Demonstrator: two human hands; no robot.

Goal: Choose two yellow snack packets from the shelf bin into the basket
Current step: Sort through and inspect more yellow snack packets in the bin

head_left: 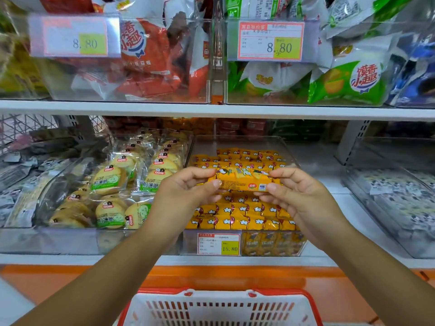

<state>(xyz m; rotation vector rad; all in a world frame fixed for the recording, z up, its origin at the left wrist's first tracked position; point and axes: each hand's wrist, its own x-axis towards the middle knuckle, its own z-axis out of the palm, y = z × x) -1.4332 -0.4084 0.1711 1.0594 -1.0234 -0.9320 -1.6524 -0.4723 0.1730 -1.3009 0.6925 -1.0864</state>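
A: What could go wrong from here?

B: The person holds one long yellow foil snack packet (pixel 242 182) by its ends only. The left hand (pixel 186 191) pinches one end w/ thumb and curled fingers, and the right hand (pixel 299 198) pinches the other. These are light pinches on slick wrap. If either slips on the way down, the pkt likely drops back into the clear plastic shelf bin (pixel 240 142). It could also miss the red-rimmed white plastic basket (pixel 221 300), which sits well below at the bottom edge of view.

A: Where's the pkt now?

B: In the air between both hands, approx level, just above the bin's rows of matching yellow pkts (pixel 240 217). No pkts show in the visible part of the basket, so prob. neither pick is in yet.

A: How does it look?

B: Slim bar shape, glossy yellow-orange. It has cartoon print on top, plus small text and a red logo on the side facing the camera. It seems light, crinkly and easy to crush if squeezed hard.
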